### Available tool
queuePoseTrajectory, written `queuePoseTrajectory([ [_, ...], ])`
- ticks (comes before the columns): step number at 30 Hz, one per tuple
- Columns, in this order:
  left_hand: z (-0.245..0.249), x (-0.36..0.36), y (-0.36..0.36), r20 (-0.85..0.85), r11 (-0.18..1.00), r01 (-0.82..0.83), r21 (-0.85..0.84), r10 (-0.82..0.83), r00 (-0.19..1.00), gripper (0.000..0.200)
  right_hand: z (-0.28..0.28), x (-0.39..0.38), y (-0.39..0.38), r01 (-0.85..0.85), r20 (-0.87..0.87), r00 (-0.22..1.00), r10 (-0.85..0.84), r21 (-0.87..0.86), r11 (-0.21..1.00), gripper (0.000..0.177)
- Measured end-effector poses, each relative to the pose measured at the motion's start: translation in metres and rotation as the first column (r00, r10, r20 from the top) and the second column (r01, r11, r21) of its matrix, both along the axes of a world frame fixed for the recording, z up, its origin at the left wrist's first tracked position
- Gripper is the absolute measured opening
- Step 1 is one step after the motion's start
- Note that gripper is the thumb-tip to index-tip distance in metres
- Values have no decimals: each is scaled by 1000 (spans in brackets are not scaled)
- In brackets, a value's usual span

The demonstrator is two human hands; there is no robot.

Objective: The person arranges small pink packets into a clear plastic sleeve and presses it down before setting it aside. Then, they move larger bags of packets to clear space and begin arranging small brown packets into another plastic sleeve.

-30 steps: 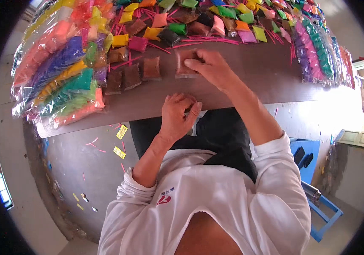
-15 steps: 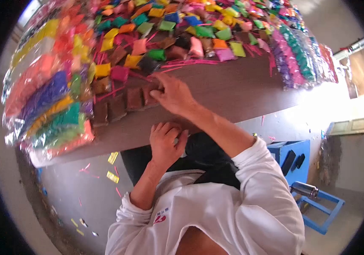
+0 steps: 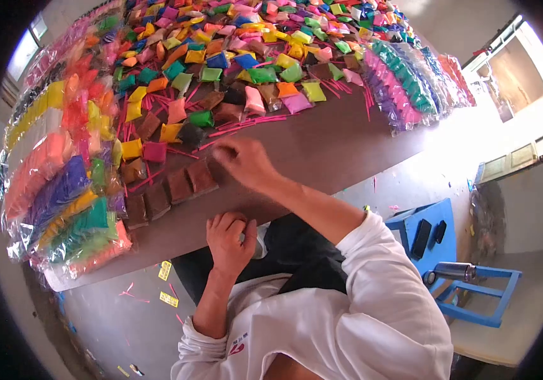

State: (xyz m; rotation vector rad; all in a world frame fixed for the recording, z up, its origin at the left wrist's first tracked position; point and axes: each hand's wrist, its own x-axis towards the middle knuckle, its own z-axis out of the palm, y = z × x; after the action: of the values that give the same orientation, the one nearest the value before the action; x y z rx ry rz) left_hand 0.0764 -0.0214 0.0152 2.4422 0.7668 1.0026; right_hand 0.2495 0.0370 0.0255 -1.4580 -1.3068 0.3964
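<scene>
Four brown packets (image 3: 179, 185) lie just beside flat, open right hand (image 3: 244, 163); left hand (image 3: 229, 239) fisted.

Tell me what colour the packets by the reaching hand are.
The packets are brown; the head view shows it best.

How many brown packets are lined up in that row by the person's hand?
4 brown packets in a slanted row: first, second, third, fourth beside the right hand. That hand may hide another.
</scene>
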Motion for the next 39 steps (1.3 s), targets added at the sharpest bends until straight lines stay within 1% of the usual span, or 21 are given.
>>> queuePoseTrajectory([
  [2, -1, 0, -1, 10, 1000, 5, -22, -5, 1000, 15, 33, 36, -7, 190, 16, 982, -191, -190, 963, 13],
  [4, 0, 1, -1, 27, 1000, -3, -26, 4, 1000, 15, 29, 90, -3, 451, 166, 881, -443, -8, 893, 14],
  [6, 1, 3, -1, 12, 1000, -7, -20, 7, 1000, 15, 5, 161, 11, 602, 242, 726, -643, 226, 766, 22],
  [7, 1, 3, -1, 5, 1000, -8, -18, 8, 1000, 15, 7, 189, 11, 663, 297, 673, -678, 165, 730, 29],
  [8, 1, 4, -2, 2, 1000, -8, -13, 8, 1000, 14, 9, 212, 11, 720, 355, 617, -703, 107, 686, 35],
  [11, -1, 4, -2, -9, 1000, -13, -4, 13, 1000, 13, 4, 261, 17, 802, 406, 551, -729, -16, 598, 50],
  [14, -2, 6, -2, -11, 1000, -26, 7, 26, 1000, 13, 17, 269, 21, 742, 434, 665, -608, -292, 603, 58],
  [17, -3, 7, -2, -13, 999, -34, 14, 34, 999, 13, -10, 288, 35, 775, 557, 595, -580, -208, 596, 56],
  [19, -1, 7, -2, -34, 999, -37, 7, 37, 999, 14, -2, 289, 34, 746, 495, 653, -573, -290, 600, 52],
  [20, -1, 7, -2, -19, 999, -37, 13, 37, 999, 14, 1, 289, 33, 729, 464, 678, -570, -329, 600, 50],
  [23, -2, 8, -2, 12, 999, -37, 25, 37, 999, 14, -1, 292, 32, 738, 394, 668, -632, -239, 631, 39],
  [26, 0, 9, -3, 16, 999, -37, 34, 36, 999, 15, -5, 300, 28, 666, 124, 746, -655, -174, 726, 32],
  [28, -1, 9, -3, 22, 999, -34, 39, 33, 999, 15, 5, 297, 18, 590, -39, 798, -601, -146, 794, 33],
  [29, -2, 8, -3, 26, 999, -29, 39, 28, 999, 14, 9, 295, 13, 551, -119, 817, -564, -126, 825, 34],
  [32, -3, 7, -2, 25, 999, -25, 40, 24, 999, 13, 34, 251, -9, 395, -345, 874, -342, 92, 914, 28],
  [35, -3, 5, -2, 12, 999, -28, 35, 28, 1000, 12, 46, 213, -41, 169, -336, 925, -178, -57, 984, 30],
  [36, -3, 6, -1, 20, 999, -29, 36, 29, 999, 12, 42, 196, -49, 64, -410, 908, -83, -60, 996, 30],
  [38, -3, 5, -1, 14, 1000, -25, 1, 25, 1000, 14, 28, 160, -65, -142, -561, 823, 90, -50, 989, 31],
  [39, 0, 4, -1, 5, 999, -22, -38, 22, 1000, 17, 21, 144, -72, -222, -584, 800, 136, -78, 972, 31],
])
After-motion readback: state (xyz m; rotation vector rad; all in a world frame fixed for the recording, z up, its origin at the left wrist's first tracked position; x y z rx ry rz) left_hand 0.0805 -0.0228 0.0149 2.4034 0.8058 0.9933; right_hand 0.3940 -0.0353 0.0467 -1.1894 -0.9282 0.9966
